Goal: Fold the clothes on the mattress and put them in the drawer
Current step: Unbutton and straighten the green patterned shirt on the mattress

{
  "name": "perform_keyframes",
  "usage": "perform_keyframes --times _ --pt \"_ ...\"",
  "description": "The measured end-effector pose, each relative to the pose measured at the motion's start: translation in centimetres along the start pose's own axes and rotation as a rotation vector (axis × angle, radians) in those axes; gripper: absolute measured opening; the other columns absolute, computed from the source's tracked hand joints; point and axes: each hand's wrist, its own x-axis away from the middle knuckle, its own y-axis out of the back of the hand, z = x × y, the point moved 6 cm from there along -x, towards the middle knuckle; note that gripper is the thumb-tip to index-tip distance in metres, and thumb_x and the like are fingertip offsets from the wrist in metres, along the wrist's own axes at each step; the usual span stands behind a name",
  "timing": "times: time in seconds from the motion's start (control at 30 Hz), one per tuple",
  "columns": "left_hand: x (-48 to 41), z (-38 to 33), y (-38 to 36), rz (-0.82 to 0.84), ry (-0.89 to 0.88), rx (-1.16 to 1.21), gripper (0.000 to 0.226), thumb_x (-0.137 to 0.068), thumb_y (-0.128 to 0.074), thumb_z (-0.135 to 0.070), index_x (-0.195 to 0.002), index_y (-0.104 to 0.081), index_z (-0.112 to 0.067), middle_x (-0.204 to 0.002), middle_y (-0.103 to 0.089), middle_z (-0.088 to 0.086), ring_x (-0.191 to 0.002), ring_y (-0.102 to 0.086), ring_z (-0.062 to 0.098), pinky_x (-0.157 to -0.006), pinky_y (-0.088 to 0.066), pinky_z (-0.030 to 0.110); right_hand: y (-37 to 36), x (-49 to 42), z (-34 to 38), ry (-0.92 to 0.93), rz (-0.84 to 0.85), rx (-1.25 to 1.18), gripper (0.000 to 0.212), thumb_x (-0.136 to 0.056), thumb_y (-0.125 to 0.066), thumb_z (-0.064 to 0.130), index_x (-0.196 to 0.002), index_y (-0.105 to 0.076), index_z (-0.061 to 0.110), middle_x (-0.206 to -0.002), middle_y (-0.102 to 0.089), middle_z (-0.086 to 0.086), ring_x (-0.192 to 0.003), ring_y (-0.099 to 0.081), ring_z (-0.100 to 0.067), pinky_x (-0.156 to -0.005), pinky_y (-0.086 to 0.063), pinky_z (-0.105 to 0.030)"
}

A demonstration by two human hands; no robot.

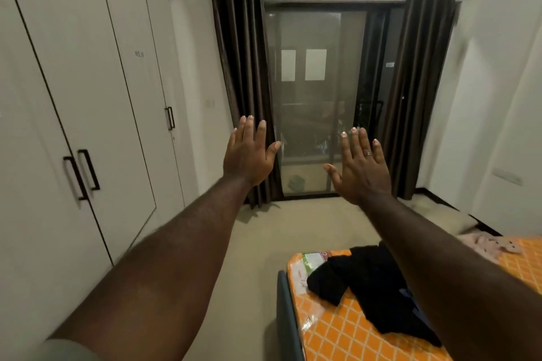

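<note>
Clothes (372,287), black and crumpled, lie in a heap on the orange diamond-patterned mattress (337,337) at your lower right, near its corner. Your right forearm (457,272) crosses above the heap and hides part of it.

You hold both arms straight out in front of you, above the floor (264,243). Your left hand (249,152) is spread, with the fingers straight and apart and its back towards you, and it holds nothing. Your right hand (359,167) is spread the same way, thumb out to the side, and wears a ring (367,153) on one finger; it also holds nothing. The two hands are roughly level and apart from each other, well clear of the heap and the mattress.

Beyond them stands a glass door (308,97) flanked by dark brown curtains (243,82). White wardrobe doors (88,97) with black handles (82,174) run along the wall on your left. A pale pink cloth (492,245) lies at the far end of the mattress.
</note>
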Motion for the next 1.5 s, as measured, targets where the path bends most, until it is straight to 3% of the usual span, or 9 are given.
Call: perform_keyframes --times 0.33,0.6,0.77,0.93,1.17,1.33,1.5 --pt "3.7 -7.3 -16.7 0.13 0.027 0.088 0.067 -0.104 -0.036 -0.051 -0.157 -0.03 -0.011 -0.165 -0.023 0.019 -0.156 -0.011 0.032 -0.125 -0.017 0.049 -13.7 5.3 -6.1 -0.008 0.098 0.003 0.088 -0.098 -0.015 0.067 -0.163 -0.009 0.009 -0.171 -0.004 -0.015 -0.158 0.003 -0.029 -0.128 -0.006 -0.051" --pt "15.0 -10.1 -32.1 0.251 0.044 0.037 0.069 -0.104 -0.036 -0.052 -0.157 -0.029 -0.01 -0.166 -0.022 0.015 -0.156 -0.012 0.031 -0.125 -0.018 0.048 -29.3 13.8 -8.1 0.031 0.223 -0.025 0.087 -0.098 -0.01 0.069 -0.164 -0.006 0.011 -0.171 0.001 -0.014 -0.158 0.007 -0.028 -0.128 -0.003 -0.05" --pt "20.4 -10.8 -38.9 0.261 0.038 0.011 0.071 -0.101 -0.032 -0.055 -0.158 -0.026 -0.014 -0.166 -0.022 0.013 -0.154 -0.015 0.036 -0.122 -0.025 0.052 -37.7 18.9 -9.1 0.057 0.297 -0.055 0.085 -0.1 -0.019 0.068 -0.164 -0.002 0.014 -0.171 0.005 -0.013 -0.158 0.011 -0.028 -0.127 -0.001 -0.052" --pt "24.7 -12.4 -43.8 0.25 0.038 0.019 0.07 -0.101 -0.037 -0.052 -0.157 -0.03 -0.011 -0.164 -0.027 0.016 -0.153 -0.022 0.038 -0.119 -0.03 0.053 -43.3 21.9 -11.3 0.067 0.299 -0.078 0.085 -0.1 -0.019 0.069 -0.164 -0.004 0.015 -0.171 0.003 -0.013 -0.158 0.008 -0.028 -0.128 -0.002 -0.05" --pt "28.9 -14.7 -48.6 0.262 0.101 -0.04 0.066 -0.103 -0.044 -0.05 -0.157 -0.031 -0.014 -0.166 -0.023 0.013 -0.154 -0.018 0.034 -0.122 -0.025 0.048 -48.4 23.9 -13.2 0.15 0.291 -0.106 0.086 -0.1 -0.019 0.069 -0.164 -0.002 0.015 -0.171 0.006 -0.012 -0.158 0.011 -0.028 -0.127 0.001 -0.049" --pt "31.1 -16.4 -49.8 0.29 0.131 -0.099 0.069 -0.103 -0.042 -0.053 -0.158 -0.027 -0.015 -0.167 -0.021 0.012 -0.154 -0.017 0.033 -0.122 -0.027 0.048 -48.8 23.4 -13.8 0.161 0.235 -0.149 0.086 -0.1 -0.023 0.068 -0.164 -0.004 0.013 -0.171 0.004 -0.013 -0.158 0.01 -0.028 -0.127 0.0 -0.049" --pt "32.0 -17.3 -48.6 0.326 0.186 0.003 0.073 -0.101 -0.045 -0.056 -0.161 -0.021 -0.021 -0.17 -0.008 0.007 -0.156 -0.009 0.028 -0.122 -0.019 0.046 -47.9 23.9 -13.0 0.204 0.247 -0.218 0.086 -0.101 -0.023 0.068 -0.164 -0.001 0.014 -0.171 0.007 -0.012 -0.158 0.012 -0.027 -0.127 0.0 -0.049"
